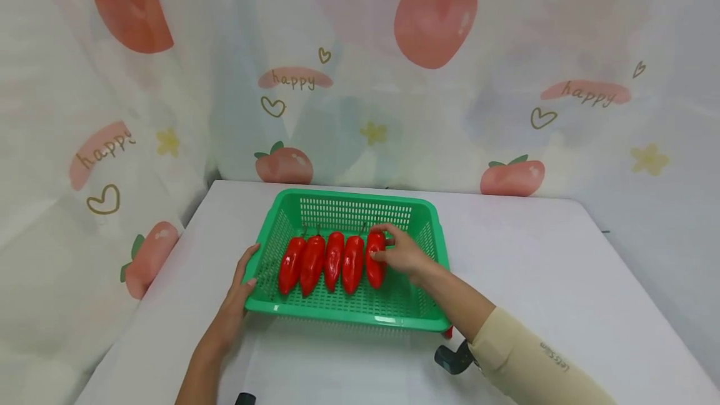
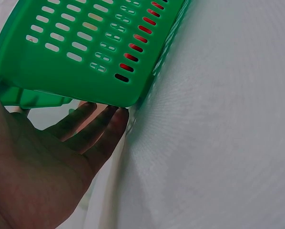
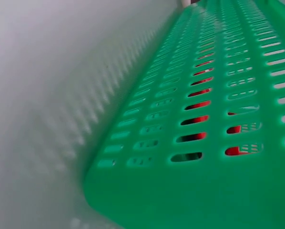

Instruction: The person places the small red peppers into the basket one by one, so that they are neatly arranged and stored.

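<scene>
A green plastic basket [image 1: 349, 316] with slotted walls stands on the white table. Several glossy red peppers [image 1: 290, 265] lie side by side in it, stems toward the far wall. My right hand [image 1: 406, 255] reaches over the basket's right part and pinches the rightmost pepper [image 1: 375, 274] between thumb and fingers. At the basket's left side, my left hand [image 1: 233, 305] holds the rim, thumb on top and fingers along the outside. The left wrist view shows that hand's fingers [image 2: 106, 138] against the basket wall. Only slotted wall fills the right wrist view; the right hand is hidden there.
The white table [image 1: 523, 255] extends on both sides of the basket. A patterned cloth backdrop [image 1: 360, 99] hangs behind and at the left. Something small and red [image 1: 448, 332] shows at the basket's near right corner. A black camera mount [image 1: 454, 359] sits by the right wrist.
</scene>
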`<state>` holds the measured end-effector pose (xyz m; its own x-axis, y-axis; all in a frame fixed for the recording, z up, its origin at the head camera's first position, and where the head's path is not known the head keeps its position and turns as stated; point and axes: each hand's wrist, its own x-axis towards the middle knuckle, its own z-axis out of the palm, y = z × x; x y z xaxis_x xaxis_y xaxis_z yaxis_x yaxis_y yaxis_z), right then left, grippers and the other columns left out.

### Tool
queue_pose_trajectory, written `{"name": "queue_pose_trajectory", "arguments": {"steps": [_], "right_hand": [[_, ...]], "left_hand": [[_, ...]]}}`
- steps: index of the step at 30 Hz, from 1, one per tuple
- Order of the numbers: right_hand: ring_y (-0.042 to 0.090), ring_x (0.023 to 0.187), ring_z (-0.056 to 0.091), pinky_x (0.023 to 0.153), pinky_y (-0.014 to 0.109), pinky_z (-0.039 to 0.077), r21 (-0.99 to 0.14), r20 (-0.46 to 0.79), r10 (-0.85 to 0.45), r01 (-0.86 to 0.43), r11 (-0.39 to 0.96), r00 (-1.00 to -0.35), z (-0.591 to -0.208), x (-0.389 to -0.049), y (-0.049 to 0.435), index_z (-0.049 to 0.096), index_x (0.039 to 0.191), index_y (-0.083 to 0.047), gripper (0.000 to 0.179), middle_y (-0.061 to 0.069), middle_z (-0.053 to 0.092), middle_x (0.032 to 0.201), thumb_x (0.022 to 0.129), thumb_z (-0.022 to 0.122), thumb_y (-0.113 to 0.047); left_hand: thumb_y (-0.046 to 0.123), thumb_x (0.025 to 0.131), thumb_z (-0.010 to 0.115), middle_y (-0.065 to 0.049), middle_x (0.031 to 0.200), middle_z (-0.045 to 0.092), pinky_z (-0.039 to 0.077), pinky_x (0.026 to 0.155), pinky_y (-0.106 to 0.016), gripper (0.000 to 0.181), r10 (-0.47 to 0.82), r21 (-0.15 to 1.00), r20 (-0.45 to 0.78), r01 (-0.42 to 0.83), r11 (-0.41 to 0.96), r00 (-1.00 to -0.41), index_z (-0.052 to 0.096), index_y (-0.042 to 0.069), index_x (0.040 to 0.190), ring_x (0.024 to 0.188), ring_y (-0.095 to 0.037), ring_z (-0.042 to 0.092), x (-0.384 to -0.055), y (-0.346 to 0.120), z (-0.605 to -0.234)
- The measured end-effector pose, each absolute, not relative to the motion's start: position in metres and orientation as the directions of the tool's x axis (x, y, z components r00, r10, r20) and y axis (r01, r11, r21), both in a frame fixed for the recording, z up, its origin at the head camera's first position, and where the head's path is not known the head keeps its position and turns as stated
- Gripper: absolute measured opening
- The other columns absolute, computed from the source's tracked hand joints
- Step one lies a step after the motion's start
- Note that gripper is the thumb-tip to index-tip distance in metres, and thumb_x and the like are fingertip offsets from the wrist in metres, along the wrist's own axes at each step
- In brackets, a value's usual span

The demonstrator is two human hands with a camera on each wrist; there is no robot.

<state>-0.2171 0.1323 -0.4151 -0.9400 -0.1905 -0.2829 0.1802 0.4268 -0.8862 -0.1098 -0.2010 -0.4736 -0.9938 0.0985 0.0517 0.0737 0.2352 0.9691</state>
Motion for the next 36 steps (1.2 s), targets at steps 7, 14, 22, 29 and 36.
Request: {"name": "queue_pose_trajectory", "arguments": {"steps": [7, 14, 22, 29, 36], "right_hand": [[0.038, 0.114, 0.057, 0.081, 0.044, 0.057, -0.863, -0.257, -0.192, 0.136, 0.486, -0.947, -0.421, -0.213, 0.127, 0.056, 0.142, -0.011, 0.055, 0.021, 0.057, 0.128, 0.091, 0.072, 0.003], [0.038, 0.110, 0.060, 0.075, 0.042, 0.059, -0.862, -0.264, -0.182, 0.147, 0.485, -0.947, -0.421, -0.210, 0.122, 0.057, 0.141, -0.009, 0.056, 0.022, 0.054, 0.134, 0.089, 0.076, 0.002], [0.033, 0.104, 0.059, 0.071, 0.037, 0.058, -0.838, -0.181, -0.193, 0.048, 0.544, -0.965, -0.423, -0.212, 0.116, 0.059, 0.135, -0.005, 0.056, 0.021, 0.055, 0.133, 0.084, 0.079, 0.008], [0.030, 0.097, 0.059, 0.069, 0.036, 0.057, -0.796, -0.143, -0.192, -0.003, 0.606, -0.971, -0.425, -0.214, 0.114, 0.062, 0.132, -0.005, 0.058, 0.020, 0.054, 0.126, 0.079, 0.082, 0.009], [0.039, 0.105, 0.060, 0.075, 0.040, 0.057, -0.838, -0.129, -0.150, 0.027, 0.545, -0.980, -0.422, -0.213, 0.124, 0.062, 0.134, -0.004, 0.059, 0.023, 0.045, 0.138, 0.080, 0.081, 0.009]], "left_hand": [[0.026, 0.111, 0.026, -0.007, 0.167, 0.013, 0.030, 0.103, -0.059, 0.056, 0.109, 0.970, 0.061, 0.085, 0.228, -0.992, 0.017, 0.040, 0.164, 0.144, -0.034, 0.021, -0.108, -0.203, -0.473], [0.024, 0.111, 0.026, -0.007, 0.168, 0.012, 0.029, 0.104, -0.060, 0.056, 0.111, 0.975, 0.056, 0.078, 0.210, -0.992, 0.017, 0.039, 0.164, 0.145, -0.035, 0.020, -0.105, -0.202, -0.475], [0.021, 0.110, 0.026, -0.006, 0.168, 0.010, 0.028, 0.105, -0.063, 0.058, 0.096, 0.976, 0.043, 0.063, 0.210, -0.994, 0.017, 0.041, 0.164, 0.146, -0.036, 0.020, -0.103, -0.203, -0.471], [0.022, 0.110, 0.027, -0.007, 0.169, 0.010, 0.030, 0.105, -0.063, 0.058, 0.099, 0.977, 0.042, 0.062, 0.206, -0.994, 0.017, 0.041, 0.164, 0.146, -0.037, 0.020, -0.105, -0.204, -0.473], [0.026, 0.110, 0.027, -0.007, 0.167, 0.013, 0.030, 0.103, -0.060, 0.056, 0.099, 0.976, 0.054, 0.073, 0.205, -0.994, 0.017, 0.041, 0.164, 0.142, -0.036, 0.024, -0.109, -0.202, -0.476]]}}
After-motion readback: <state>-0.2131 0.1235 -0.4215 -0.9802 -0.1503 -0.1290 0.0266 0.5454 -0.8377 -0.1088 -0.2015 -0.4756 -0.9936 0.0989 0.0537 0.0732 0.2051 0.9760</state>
